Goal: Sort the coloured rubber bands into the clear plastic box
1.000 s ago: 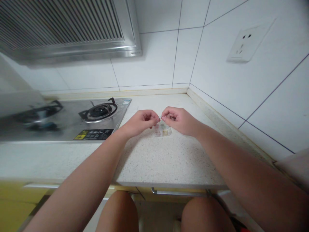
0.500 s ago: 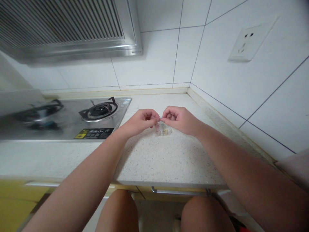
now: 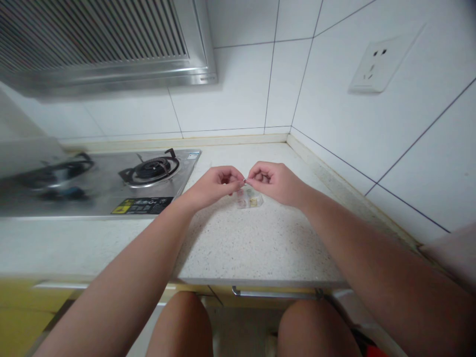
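Two fingertip pinches meet at one tiny pale piece (image 3: 245, 180), just by a see-through case (image 3: 246, 205)

The left hand (image 3: 226, 182) and the right hand (image 3: 269, 181) are narrowed to thumb-and-finger pinches, tips meeting, the tiny pale piece between them and the other fingers curled inward. The see-through case, showing yellow at its near right, lies on the speckled counter (image 3: 238, 248), on the person's side of the fingertips. At this scale the view is poor: the piece is too small to name, and whether the tips hang above the case or beyond its far edge is hard to judge.

Something this slight should handle best with light pressure from the pads, wrists quiet and the motion left to the fingers. Working low and near the case seems wise, as a dropped piece could be hard to spot on such a pale surface.

Leftward, the steel gas hob (image 3: 106, 178) ends near the left hand, and the left forearm (image 3: 148, 248) passes its near corner. Rightward, the low ledge (image 3: 327, 166) under the tiled wall (image 3: 372, 139) slants in toward the right forearm (image 3: 345, 233), so that elbow has less room to swing. Travel looks easiest straight back, over the counter between the forearms, up to its front edge above the knees (image 3: 182, 317).
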`<state>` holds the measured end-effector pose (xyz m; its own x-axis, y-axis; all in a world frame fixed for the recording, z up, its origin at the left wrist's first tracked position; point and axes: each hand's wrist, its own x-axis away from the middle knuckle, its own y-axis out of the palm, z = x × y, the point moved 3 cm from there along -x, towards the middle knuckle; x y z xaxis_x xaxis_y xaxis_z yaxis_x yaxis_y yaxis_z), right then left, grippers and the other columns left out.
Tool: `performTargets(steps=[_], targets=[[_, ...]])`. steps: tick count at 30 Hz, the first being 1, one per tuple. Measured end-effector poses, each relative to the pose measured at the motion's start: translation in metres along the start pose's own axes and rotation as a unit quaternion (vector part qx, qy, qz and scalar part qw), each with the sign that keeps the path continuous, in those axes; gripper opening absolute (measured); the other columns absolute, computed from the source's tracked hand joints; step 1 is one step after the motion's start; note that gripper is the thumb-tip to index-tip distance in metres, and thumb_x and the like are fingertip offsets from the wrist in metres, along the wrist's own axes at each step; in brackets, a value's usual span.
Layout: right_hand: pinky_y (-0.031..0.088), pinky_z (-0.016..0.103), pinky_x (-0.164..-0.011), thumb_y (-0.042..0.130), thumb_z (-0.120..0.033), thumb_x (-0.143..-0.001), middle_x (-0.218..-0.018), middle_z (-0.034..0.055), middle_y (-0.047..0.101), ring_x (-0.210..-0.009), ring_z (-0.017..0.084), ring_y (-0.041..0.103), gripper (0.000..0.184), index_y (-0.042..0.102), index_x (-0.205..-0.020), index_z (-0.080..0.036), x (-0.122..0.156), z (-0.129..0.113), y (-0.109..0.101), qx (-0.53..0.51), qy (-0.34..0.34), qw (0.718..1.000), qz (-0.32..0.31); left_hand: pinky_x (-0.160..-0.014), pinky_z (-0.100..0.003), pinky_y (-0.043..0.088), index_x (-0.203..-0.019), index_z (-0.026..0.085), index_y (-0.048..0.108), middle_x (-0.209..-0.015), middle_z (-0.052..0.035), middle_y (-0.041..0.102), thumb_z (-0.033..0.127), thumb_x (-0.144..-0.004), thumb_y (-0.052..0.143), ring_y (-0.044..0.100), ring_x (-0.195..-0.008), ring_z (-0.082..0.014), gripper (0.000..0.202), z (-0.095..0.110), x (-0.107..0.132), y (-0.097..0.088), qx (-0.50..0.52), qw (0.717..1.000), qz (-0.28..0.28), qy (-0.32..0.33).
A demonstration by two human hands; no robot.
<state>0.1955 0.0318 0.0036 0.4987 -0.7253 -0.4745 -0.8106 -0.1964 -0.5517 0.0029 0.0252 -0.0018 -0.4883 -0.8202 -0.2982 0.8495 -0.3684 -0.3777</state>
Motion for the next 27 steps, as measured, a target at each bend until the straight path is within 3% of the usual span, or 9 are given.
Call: performTargets(steps=[7,12,27], targets=[[0.028,0.024,-0.047,0.071,-0.036,-0.087,-0.063,-0.0033,0.054,-0.052,0.007,0.040,0.021,0.067,-0.086,-0.016,-0.001,0.000,-0.004,0.007,-0.004,0.999,0.046,-0.055,-0.022,0.037,-0.090,0.014,0.067,-0.068,0.0007,0.062,0.033,-0.084,0.074,0.050,-0.059,-0.0084,0.021,0.003,-0.001,-0.002,-0.012,1.000,0.024,-0.006],[0.026,0.025,-0.047,0.071,-0.035,-0.087,-0.059,-0.0046,0.049,-0.051,0.007,0.036,0.020,0.069,-0.087,-0.015,-0.003,-0.003,-0.007,-0.010,-0.001,0.997,0.074,-0.058,-0.023,0.038,-0.090,0.015,0.068,-0.071,0.0003,0.063,0.032,-0.087,0.070,0.051,-0.061,-0.0086,0.017,-0.003,-0.001,-0.001,-0.029,1.000,0.004,-0.009],[0.020,0.024,-0.043,0.073,-0.038,-0.085,-0.055,-0.0042,0.048,-0.048,0.007,0.033,0.027,0.074,-0.090,-0.012,-0.004,-0.008,-0.008,-0.122,0.032,0.989,0.083,-0.058,-0.022,0.041,-0.090,0.014,0.068,-0.077,-0.0025,0.066,0.032,-0.090,0.064,0.055,-0.065,-0.0097,0.018,-0.007,-0.001,-0.002,-0.056,0.998,-0.023,-0.027]])
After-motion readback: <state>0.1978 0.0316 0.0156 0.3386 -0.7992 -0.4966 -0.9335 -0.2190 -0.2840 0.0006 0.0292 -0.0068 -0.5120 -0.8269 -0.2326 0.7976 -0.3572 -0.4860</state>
